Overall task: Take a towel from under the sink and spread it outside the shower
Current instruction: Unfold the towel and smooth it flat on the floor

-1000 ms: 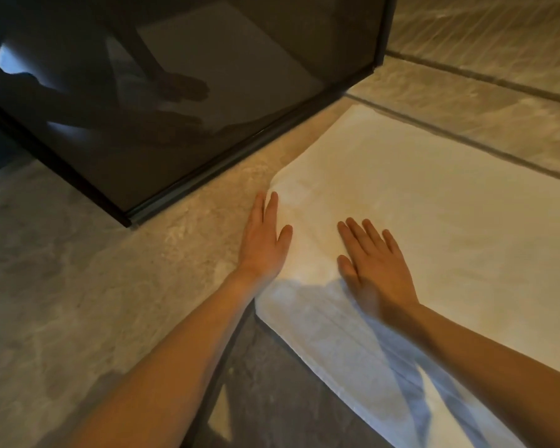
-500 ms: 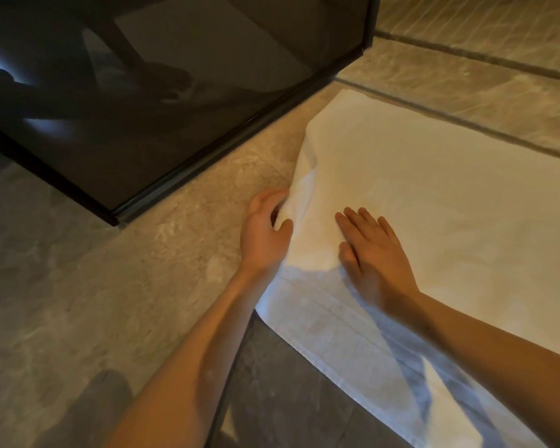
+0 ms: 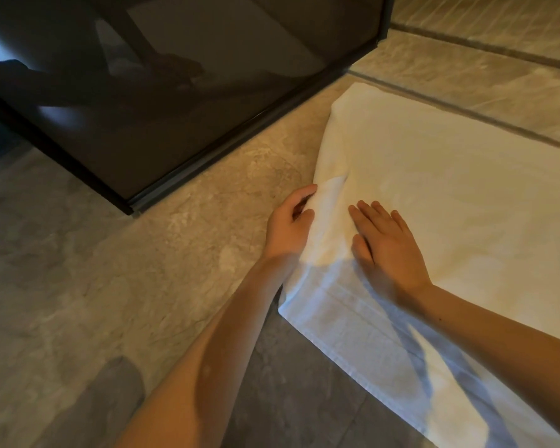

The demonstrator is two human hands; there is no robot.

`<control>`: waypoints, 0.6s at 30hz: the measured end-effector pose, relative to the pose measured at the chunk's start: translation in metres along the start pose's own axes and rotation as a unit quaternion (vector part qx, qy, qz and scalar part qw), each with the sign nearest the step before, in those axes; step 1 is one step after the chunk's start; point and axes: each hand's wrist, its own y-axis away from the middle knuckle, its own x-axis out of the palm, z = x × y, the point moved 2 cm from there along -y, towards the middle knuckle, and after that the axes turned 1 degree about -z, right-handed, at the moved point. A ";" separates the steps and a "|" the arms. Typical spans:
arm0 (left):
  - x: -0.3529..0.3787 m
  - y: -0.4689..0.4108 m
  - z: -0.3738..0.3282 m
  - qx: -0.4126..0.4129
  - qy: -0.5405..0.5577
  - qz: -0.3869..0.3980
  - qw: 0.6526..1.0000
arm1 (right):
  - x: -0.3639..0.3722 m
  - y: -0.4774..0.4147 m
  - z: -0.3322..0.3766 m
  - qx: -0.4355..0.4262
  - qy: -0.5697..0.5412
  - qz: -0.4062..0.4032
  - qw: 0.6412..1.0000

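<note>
A white towel [image 3: 450, 195] lies spread on the stone floor, to the right of the dark glass shower panel [image 3: 162, 92]. Its left edge is lifted and bunched. My left hand [image 3: 290, 226] is curled around that raised left edge, fingers under the cloth and thumb against it. My right hand [image 3: 385, 247] rests flat on the towel just right of the bunched edge, fingers spread and pointing away from me. Both forearms reach in from the bottom of the view.
The shower panel's black frame [image 3: 240, 137] runs diagonally from upper right to a corner at centre left. Beige stone floor [image 3: 110, 286] lies left of the towel. A raised stone step [image 3: 498, 53] borders the towel's far side.
A second ago my left hand lay flat at the towel's left edge. It has since curled around that edge and lifted it into a fold. My right hand has stayed flat.
</note>
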 end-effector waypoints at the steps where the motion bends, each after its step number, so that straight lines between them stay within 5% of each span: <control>1: -0.001 -0.001 -0.001 0.014 -0.007 0.007 1.000 | -0.001 0.000 0.000 0.000 -0.001 0.002 1.000; 10: -0.007 -0.009 -0.010 0.024 -0.047 0.088 0.995 | -0.004 0.000 0.002 0.005 -0.004 0.011 1.000; 18: -0.007 -0.005 -0.022 0.125 -0.141 0.084 0.979 | 0.000 0.002 0.000 0.062 0.061 0.027 0.996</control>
